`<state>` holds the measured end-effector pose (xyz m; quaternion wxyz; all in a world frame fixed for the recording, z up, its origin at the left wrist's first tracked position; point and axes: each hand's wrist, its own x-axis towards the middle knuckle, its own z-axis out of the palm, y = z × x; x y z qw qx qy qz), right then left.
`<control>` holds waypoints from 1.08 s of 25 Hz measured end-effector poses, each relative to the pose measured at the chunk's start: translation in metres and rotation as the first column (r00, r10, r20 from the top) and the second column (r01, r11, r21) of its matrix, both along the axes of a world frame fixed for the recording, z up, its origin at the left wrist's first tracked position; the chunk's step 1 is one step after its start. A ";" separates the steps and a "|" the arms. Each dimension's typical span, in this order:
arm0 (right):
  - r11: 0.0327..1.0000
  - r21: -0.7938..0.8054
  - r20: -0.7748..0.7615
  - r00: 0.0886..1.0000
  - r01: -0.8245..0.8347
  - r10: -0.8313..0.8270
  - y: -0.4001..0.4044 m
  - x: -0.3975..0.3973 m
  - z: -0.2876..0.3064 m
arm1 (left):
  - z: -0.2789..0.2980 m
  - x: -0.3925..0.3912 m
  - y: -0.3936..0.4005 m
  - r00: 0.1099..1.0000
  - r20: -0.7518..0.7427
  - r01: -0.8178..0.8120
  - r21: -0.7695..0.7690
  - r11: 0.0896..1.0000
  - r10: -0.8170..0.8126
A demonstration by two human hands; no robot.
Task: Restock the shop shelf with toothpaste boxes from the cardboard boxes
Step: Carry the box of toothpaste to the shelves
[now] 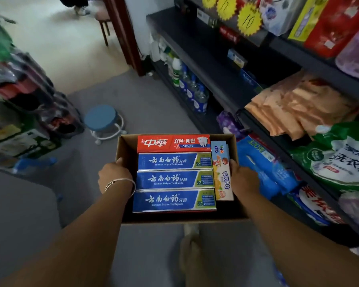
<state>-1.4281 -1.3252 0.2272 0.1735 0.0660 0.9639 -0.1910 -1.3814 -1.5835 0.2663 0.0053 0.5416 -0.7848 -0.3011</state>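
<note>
Cardboard box point(123, 151), open at the top, is held above the grey floor point(153, 104) beside the dark shop shelf point(203, 59). Left hand point(114, 177) grips the box's left wall, fingers curled over its rim; a thin silver bracelet point(120, 183) sits on that wrist. Right hand point(244, 179) grips the right wall, thumb inside the box touching the children's toothpaste box point(223, 172).

Contents: one red toothpaste box point(173, 143) lies along the far wall. Three blue toothpaste boxes point(174, 180) lie flat in a row toward the near wall, parallel to the red one and touching side to side. The children's toothpaste box lies crosswise against the right wall, at right angles to the others.

Shelf, to the right of the carton: yellow star-shaped price tags point(248, 22) on the upper edge; orange packets point(294, 104) on a middle level; a green-and-white detergent bag point(340, 158) near the right edge; blue packs point(263, 166) on the lower level, just beside the right hand. Bottles point(195, 88) stand at the far end of the lowest level.

A blue round stool point(102, 118) stands on the floor beyond the box's far left corner.
</note>
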 end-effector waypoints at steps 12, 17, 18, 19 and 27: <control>0.872 -0.120 0.029 0.880 0.475 -0.475 -0.126 -0.209 -0.045 | -0.052 -0.286 -0.135 0.927 0.066 0.371 -0.009 0.929 -0.369; 0.702 -0.179 0.079 0.722 0.689 -0.688 -0.188 -0.261 -0.093 | -0.097 -0.409 -0.184 0.780 0.097 0.623 -0.028 0.782 -0.618; 0.660 -0.181 0.077 0.680 0.729 -0.729 -0.197 -0.269 -0.105 | -0.108 -0.430 -0.187 0.753 0.103 0.656 -0.031 0.754 -0.650; 0.619 -0.166 0.080 0.636 0.768 -0.767 -0.204 -0.276 -0.116 | -0.119 -0.451 -0.188 0.720 0.113 0.691 -0.029 0.722 -0.685; 0.446 -0.053 0.146 0.449 0.893 -0.882 -0.219 -0.348 -0.223 | -0.246 -0.568 -0.164 0.554 0.194 0.825 0.002 0.565 -0.810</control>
